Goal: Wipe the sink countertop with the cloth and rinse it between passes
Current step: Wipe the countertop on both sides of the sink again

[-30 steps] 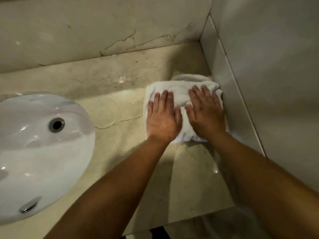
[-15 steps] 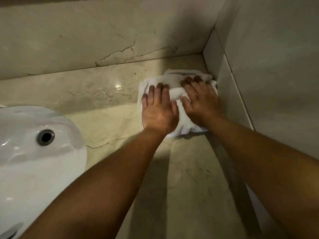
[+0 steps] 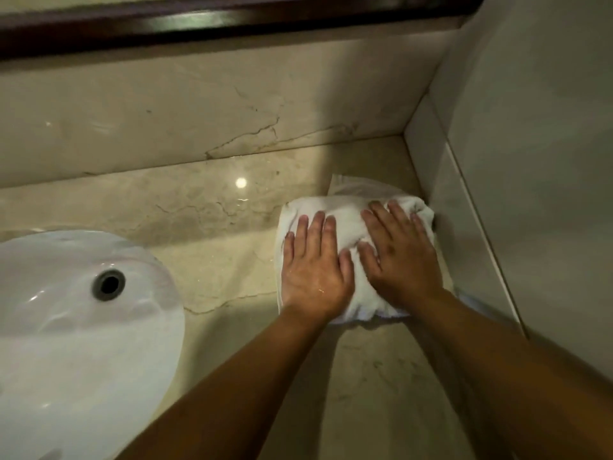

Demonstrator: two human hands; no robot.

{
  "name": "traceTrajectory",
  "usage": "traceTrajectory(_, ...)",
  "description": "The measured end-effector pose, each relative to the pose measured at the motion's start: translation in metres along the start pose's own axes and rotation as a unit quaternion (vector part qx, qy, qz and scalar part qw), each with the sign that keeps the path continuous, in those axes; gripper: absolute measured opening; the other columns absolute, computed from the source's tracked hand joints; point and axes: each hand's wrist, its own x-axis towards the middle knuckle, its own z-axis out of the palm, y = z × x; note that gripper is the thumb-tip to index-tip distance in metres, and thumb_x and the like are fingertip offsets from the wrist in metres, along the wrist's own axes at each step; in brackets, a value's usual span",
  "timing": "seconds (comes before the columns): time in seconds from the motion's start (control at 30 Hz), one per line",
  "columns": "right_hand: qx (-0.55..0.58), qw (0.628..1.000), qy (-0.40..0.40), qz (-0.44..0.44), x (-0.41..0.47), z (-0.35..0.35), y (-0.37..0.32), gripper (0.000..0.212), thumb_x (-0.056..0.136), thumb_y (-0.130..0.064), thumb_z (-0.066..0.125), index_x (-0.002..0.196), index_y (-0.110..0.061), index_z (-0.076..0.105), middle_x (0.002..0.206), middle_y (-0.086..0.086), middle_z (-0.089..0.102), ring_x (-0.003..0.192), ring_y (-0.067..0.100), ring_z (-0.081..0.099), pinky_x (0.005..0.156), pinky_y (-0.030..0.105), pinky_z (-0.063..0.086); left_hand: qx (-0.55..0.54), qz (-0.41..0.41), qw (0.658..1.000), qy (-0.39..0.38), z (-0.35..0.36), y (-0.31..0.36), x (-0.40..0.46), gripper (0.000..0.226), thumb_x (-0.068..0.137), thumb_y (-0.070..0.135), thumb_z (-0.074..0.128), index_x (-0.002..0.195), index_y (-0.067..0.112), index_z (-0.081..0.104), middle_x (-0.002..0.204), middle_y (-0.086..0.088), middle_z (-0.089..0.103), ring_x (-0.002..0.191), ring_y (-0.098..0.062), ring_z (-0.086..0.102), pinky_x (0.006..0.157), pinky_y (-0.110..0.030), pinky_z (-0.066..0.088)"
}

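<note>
A folded white cloth (image 3: pixel 348 224) lies on the beige marble countertop (image 3: pixel 225 260), close to the right side wall. My left hand (image 3: pixel 315 270) presses flat on the cloth's left half with straight fingers. My right hand (image 3: pixel 398 257) lies flat on its right half, fingers spread toward the back corner. The hands sit side by side, thumbs nearly touching. A white oval sink basin (image 3: pixel 66 327) with a round overflow hole (image 3: pixel 108 284) is set in the counter at the left.
A cracked marble backsplash (image 3: pixel 232 111) rises behind the counter under a dark wooden frame (image 3: pixel 232 18). A pale tiled wall (image 3: pixel 530 161) bounds the counter on the right. Bare wet counter lies between the sink and the cloth.
Both hands stayed flat on the cloth, pushing it toward the back right corner and then drawing it a little back. The camera tilted up, showing the dark frame.
</note>
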Motion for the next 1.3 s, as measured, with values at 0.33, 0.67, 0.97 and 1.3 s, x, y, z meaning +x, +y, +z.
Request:
traceTrajectory(0.33, -0.013, 1.000, -0.006, 0.007, 0.128, -0.001, 0.029, 0.078, 0.086, -0.051, 0.020, 0.149, -0.013, 0.042, 0.157, 0.010, 0.037, 0.147, 0.030, 0.030, 0.118, 0.045, 0.019, 0.010, -0.006, 0.999, 0.031, -0.004, -0.005, 0.133, 0.062, 0.096, 0.044, 0.028, 0.152, 0.018, 0.025, 0.159, -0.005, 0.024, 0.148, -0.023, 0.015, 0.120, -0.041, 0.009)
traceTrajectory(0.67, -0.025, 0.997, -0.075, 0.006, 0.128, 0.024, -0.101, 0.065, 0.099, -0.047, 0.017, 0.158, -0.019, 0.018, 0.166, 0.002, 0.014, 0.153, 0.026, 0.008, 0.121, 0.050, 0.004, 0.056, -0.022, 0.997, 0.049, -0.035, -0.129, 0.100, 0.062, 0.095, 0.049, 0.021, 0.152, 0.023, 0.026, 0.160, 0.001, 0.024, 0.148, -0.020, 0.015, 0.121, -0.037, 0.009)
traceTrajectory(0.97, -0.019, 0.997, -0.076, -0.013, 0.129, 0.033, -0.119, 0.062, 0.101, -0.046, 0.023, 0.158, -0.020, 0.018, 0.166, 0.002, 0.015, 0.153, 0.024, 0.007, 0.122, 0.048, 0.003, 0.067, -0.042, 0.997, 0.025, -0.047, -0.147, 0.093, 0.055, 0.101, 0.042, 0.027, 0.152, 0.021, 0.024, 0.161, -0.001, 0.021, 0.149, -0.021, 0.012, 0.121, -0.037, 0.007)
traceTrajectory(1.3, 0.032, 0.997, -0.052, -0.051, -0.023, 0.025, -0.133, 0.061, 0.095, -0.041, 0.035, 0.147, -0.011, 0.046, 0.152, 0.012, 0.045, 0.144, 0.034, 0.036, 0.117, 0.055, 0.025, 0.059, -0.053, 0.997, 0.008, -0.038, -0.116, -0.070, 0.061, 0.096, 0.042, 0.027, 0.147, 0.012, 0.039, 0.154, -0.010, 0.037, 0.146, -0.027, 0.024, 0.121, -0.042, 0.014)
